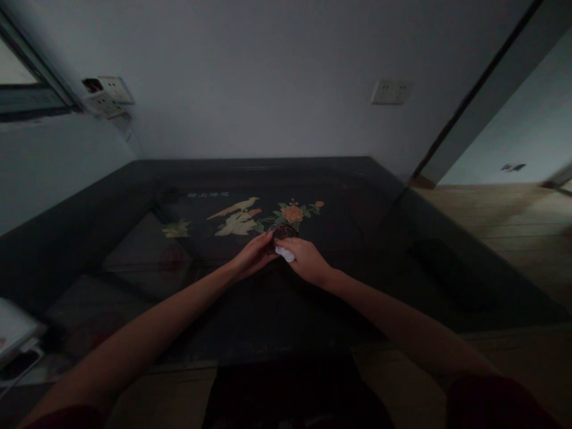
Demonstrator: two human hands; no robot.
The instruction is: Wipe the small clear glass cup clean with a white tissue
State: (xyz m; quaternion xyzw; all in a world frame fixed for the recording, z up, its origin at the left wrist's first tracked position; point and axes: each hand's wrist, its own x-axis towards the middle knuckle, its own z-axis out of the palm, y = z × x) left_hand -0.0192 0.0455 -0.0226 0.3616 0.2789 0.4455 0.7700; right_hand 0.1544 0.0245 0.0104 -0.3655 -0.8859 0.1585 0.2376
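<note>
Head view shows both sets of fingers meeting at a small, dark, round glass-like object (pixel 283 231) that stands on the dark surface (pixel 366 238), just in front of the painted flower and bird decoration (pixel 268 217). The left hand (pixel 252 256) curls its fingers against the left side of the object, steadying it; whether they truly grip it or only press on it is too dim to tell. The right hand (pixel 308 261) has its fingers closed around a small white wad (pixel 285 254), cloth or tissue, held against the near lower edge of the object. Judging by this, the step in hand looks like wiping the round object while the other hand braces it; the next move would call for keeping the left fingers firm so that the object does not slide on the glossy top, and for turning either wad or object to reach the far side. Both forearms stretch forward from the lower corners and converge in a narrow V, wrists low and close to the top, palms turned inward toward each other. Beyond stand a pale wall with a socket plate (pixel 391 92) and, to the right, a wooden floor (pixel 513 226).
</note>
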